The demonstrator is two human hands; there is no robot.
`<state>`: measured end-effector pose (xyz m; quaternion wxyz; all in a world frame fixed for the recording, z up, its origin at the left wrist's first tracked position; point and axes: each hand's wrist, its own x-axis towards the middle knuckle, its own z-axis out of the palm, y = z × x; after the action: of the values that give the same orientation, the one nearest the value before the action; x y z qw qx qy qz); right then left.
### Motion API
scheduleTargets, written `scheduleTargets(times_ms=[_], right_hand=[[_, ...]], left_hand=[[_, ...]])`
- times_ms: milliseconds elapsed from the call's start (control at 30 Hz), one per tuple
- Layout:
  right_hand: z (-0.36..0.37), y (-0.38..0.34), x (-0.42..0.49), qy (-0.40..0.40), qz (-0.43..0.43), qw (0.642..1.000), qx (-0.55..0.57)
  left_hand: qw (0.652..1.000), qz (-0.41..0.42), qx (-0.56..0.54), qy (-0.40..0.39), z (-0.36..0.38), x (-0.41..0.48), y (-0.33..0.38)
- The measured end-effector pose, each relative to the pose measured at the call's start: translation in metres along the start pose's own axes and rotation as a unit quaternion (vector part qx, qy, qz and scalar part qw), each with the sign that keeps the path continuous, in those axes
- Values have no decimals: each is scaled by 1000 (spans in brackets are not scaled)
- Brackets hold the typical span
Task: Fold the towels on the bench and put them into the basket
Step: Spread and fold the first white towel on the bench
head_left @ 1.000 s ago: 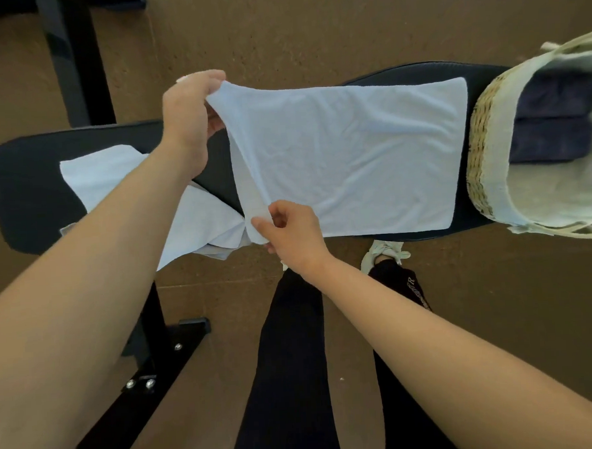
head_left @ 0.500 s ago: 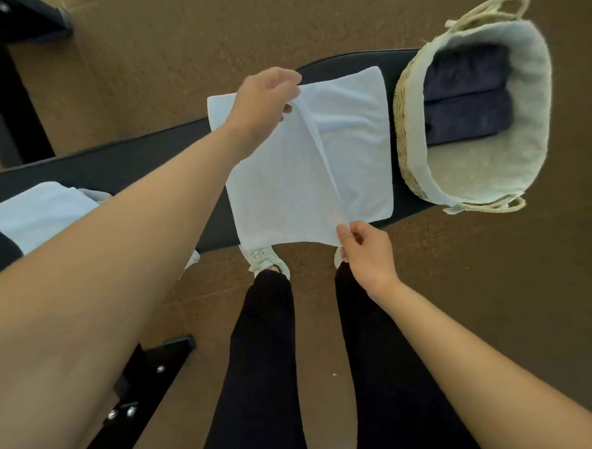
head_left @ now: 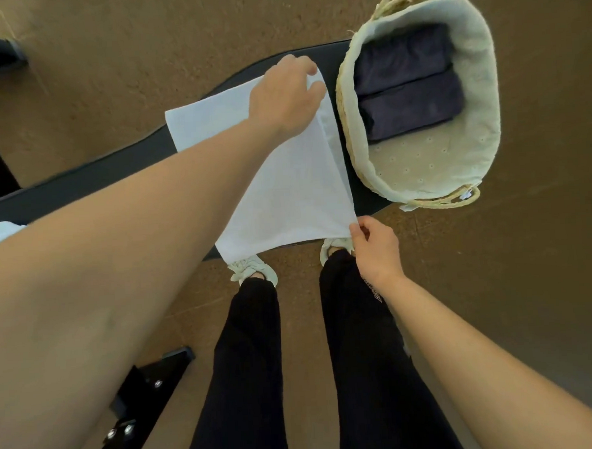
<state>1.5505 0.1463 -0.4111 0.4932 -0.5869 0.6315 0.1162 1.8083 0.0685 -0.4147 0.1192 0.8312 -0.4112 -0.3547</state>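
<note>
Now folding towel [head_left: 293, 190] beside basket [head_left: 485, 77]

My left grip [head_left: 286, 94] pinches the towel's far corner, my right grip [head_left: 375, 251] its near corner. It lies on the worktop [head_left: 80, 187], held edge running far-to-near; the basket sits just right of it.

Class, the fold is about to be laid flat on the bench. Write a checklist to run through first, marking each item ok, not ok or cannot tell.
1. Left hand grips the white towel at its far corner: ok.
2. Right hand pinches its near corner: ok.
3. Top layer's edge matches the lower layer: not ok, a strip shows beside the basket.
4. Room in the basket beside the dark towels: ok.
5. Fold clear of the basket's wall: cannot tell.
</note>
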Motion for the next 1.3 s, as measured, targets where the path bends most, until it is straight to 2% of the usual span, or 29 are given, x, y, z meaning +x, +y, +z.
scheduleTargets(times_ms=[100, 167, 267, 300, 367, 433, 567, 633, 767, 1000, 1100, 1200, 1300], right_hand=[[-4, 7, 10, 7, -4, 1000, 12], [-4, 11, 16, 14, 4, 1000, 17], [-3, 17, 25, 37, 42, 998, 13], [-3, 19, 27, 51, 50, 997, 4], [0, 23, 31, 66, 55, 996, -12], [4, 23, 34, 68, 58, 996, -11], [12, 9, 40, 82, 75, 993, 40], [16, -1, 43, 97, 108, 986, 81], [24, -11, 48, 118, 163, 975, 96], [28, -18, 56, 105, 155, 980, 63], [34, -17, 63, 110, 163, 978, 64], [39, -20, 65, 111, 171, 976, 74], [40, -26, 61, 107, 172, 974, 101]], left_hand=[[1000, -9, 10, 3, 7, 8, 11], [999, -17, -14, -28, 11, 11, 13], [977, -1, -195, -84, 16, 4, 7], [964, -6, -255, -71, 19, -3, -1], [946, -64, -316, 4, 27, -20, -26], [936, -144, -309, 84, 35, -46, -57], [902, -307, -259, 159, 54, -122, -106], [880, -366, -257, 160, 65, -157, -120], [841, -460, -270, 94, 84, -194, -132], [775, -542, -306, 110, 100, -194, -117], [754, -548, -342, 119, 100, -192, -121], [754, -543, -354, 108, 96, -194, -128], [780, -513, -349, 82, 93, -195, -138]])
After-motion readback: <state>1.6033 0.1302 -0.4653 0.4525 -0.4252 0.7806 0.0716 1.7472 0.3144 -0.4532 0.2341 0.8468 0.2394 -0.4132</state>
